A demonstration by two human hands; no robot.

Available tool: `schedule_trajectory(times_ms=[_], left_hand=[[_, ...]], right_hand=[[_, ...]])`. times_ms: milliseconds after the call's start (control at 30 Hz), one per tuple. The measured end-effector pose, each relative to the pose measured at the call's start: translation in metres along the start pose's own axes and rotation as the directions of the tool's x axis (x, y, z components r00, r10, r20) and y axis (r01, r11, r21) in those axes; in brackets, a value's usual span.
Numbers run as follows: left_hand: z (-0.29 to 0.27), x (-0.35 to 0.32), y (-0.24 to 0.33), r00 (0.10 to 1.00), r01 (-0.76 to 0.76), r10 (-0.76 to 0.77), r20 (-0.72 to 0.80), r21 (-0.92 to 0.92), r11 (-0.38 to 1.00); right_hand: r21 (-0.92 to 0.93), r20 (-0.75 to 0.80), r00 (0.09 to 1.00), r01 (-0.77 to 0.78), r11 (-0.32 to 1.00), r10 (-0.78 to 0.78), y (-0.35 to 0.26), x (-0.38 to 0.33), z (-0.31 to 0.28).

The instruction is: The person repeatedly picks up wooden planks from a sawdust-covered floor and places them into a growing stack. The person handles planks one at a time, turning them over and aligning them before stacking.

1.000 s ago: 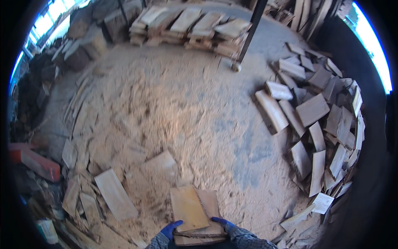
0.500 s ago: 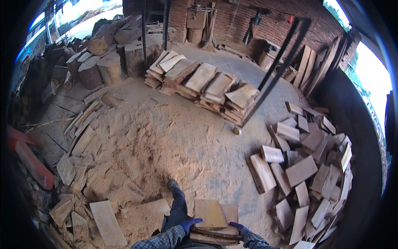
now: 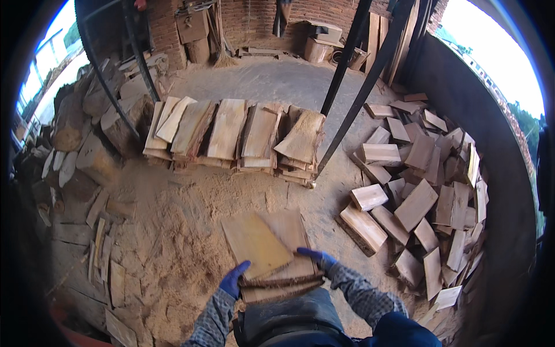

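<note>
A small stack of flat wooden boards (image 3: 254, 246) is held out in front of my waist, with bark along the near edges. My left hand (image 3: 235, 279), in a blue glove, grips the stack's left side near the close corner. On the opposite side, my right hand (image 3: 318, 257), gloved the same, clasps the edge with its thumb over the top. The fingers beneath the boards are hidden. Beyond them, piles of similar boards (image 3: 228, 128) stand side by side on a low rack with dark metal uprights (image 3: 350, 98).
A heap of loose wood blocks (image 3: 417, 205) lies to the right beside a dark wall panel (image 3: 480, 115). Big logs (image 3: 95, 162) and scrap slabs (image 3: 117, 283) are at the left. Sawdust (image 3: 179, 225) covers the floor. A broom (image 3: 222, 55) leans at the brick wall.
I have moved closer to the rack, and the held boards now sit higher in view, farther out from my body. Both hands keep their hold on the stack.
</note>
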State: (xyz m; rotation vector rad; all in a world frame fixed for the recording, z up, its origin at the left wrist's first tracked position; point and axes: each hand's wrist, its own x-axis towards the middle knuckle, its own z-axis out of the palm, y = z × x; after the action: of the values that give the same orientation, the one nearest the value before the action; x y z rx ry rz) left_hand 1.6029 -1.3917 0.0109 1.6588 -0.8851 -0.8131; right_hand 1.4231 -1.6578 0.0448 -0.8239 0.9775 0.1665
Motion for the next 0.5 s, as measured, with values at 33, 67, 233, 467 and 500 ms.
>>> schedule_trajectory(times_ms=[33, 67, 233, 467, 500], left_hand=[[-0.014, 0.032, 0.027, 0.996, -0.085, 0.085, -0.009, 0.057, 0.995], [-0.019, 0.069, 0.065, 0.986, 0.152, -0.168, -0.022, -0.323, 0.934], [-0.027, 0.221, 0.144, 0.973, 0.154, -0.225, -0.056, -0.569, 0.808], [-0.004, 0.410, 0.131, 0.977, 0.156, -0.213, -0.010, -0.645, 0.748], [0.002, 0.426, 0.109, 0.954, 0.236, -0.299, 0.037, -0.709, 0.664]], right_hand=[[-0.052, 0.046, 0.984, 0.174, 0.983, -0.172, -0.032, 0.010, 0.000], [-0.105, 0.017, 0.979, 0.203, 0.974, -0.202, -0.070, 0.015, -0.001], [-0.132, -0.024, 0.913, 0.401, 0.907, -0.407, -0.252, 0.023, -0.013], [-0.004, 0.018, 0.875, 0.484, 0.875, -0.484, -0.387, 0.115, -0.097], [-0.028, -0.008, 0.861, 0.508, 0.861, -0.508, -0.377, 0.167, -0.130]])
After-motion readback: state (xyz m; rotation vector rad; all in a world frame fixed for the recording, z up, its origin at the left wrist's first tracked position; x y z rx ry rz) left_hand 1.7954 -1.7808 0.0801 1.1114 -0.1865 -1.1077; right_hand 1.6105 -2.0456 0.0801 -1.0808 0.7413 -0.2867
